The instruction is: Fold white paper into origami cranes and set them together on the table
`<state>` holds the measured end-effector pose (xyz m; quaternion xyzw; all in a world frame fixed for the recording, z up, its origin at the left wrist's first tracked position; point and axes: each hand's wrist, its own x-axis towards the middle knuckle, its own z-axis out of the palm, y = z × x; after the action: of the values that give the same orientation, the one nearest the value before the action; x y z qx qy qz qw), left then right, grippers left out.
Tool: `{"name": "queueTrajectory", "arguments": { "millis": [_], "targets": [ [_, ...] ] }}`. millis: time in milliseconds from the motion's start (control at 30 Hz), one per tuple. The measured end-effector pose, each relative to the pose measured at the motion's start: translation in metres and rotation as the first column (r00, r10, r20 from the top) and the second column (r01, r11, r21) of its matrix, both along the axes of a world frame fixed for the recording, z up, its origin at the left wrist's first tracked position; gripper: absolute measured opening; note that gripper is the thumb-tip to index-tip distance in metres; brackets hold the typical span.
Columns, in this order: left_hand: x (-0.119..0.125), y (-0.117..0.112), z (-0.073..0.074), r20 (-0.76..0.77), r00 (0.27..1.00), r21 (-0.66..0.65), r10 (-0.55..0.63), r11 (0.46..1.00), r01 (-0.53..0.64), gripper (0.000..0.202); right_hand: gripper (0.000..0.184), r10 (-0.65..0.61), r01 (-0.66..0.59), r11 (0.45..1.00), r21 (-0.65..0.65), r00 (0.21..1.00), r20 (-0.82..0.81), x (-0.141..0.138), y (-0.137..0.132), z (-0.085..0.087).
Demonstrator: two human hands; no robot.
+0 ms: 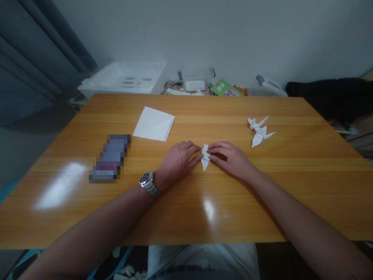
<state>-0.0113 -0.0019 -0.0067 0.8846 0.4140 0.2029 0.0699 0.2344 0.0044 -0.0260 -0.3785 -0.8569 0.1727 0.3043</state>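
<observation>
A small, partly folded white paper piece (205, 157) lies on the wooden table (186, 202) between my two hands. My left hand (177, 162), with a metal watch at the wrist, rests knuckles-up and its fingertips press the paper's left edge. My right hand (230, 158) lies opposite, fingers curled, tips pinching the paper's right edge. Two finished white paper cranes (260, 131) stand to the right, farther back. A white sheet of paper (154, 124) with a perforated edge lies behind my left hand.
A blurred-out rectangular object (110, 158) lies left of my hands. Behind the table's far edge sit a white plastic tray (125, 77), a clear box (194, 83), a green booklet (225, 88) and a dark bag (329, 95). Grey curtains hang at the left.
</observation>
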Motion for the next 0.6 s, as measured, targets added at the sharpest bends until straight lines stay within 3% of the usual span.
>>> {"name": "queueTrajectory", "arguments": {
  "millis": [133, 367, 600],
  "targets": [
    [-0.0009, 0.0017, -0.0009, 0.006, 0.999, 0.003, 0.036, 0.999, -0.036, 0.032, 0.018, 0.006, -0.006, 1.0, 0.0, 1.0, 0.012, -0.0022, -0.0015, 0.0002],
    [0.0004, -0.0002, -0.0026, -0.012, 1.0, 0.013, -0.001, 1.0, 0.001, 0.032, 0.02, 0.016, -0.016, 1.0, -0.017, 1.0, -0.011, -0.0062, -0.004, 0.0027],
    [0.0003, -0.0012, -0.0031, 0.005, 1.0, 0.028, 0.019, 0.999, -0.019, 0.037, 0.033, -0.049, 0.046, 0.997, -0.07, 0.998, -0.044, -0.0057, -0.0052, 0.0033]
  ]
}}
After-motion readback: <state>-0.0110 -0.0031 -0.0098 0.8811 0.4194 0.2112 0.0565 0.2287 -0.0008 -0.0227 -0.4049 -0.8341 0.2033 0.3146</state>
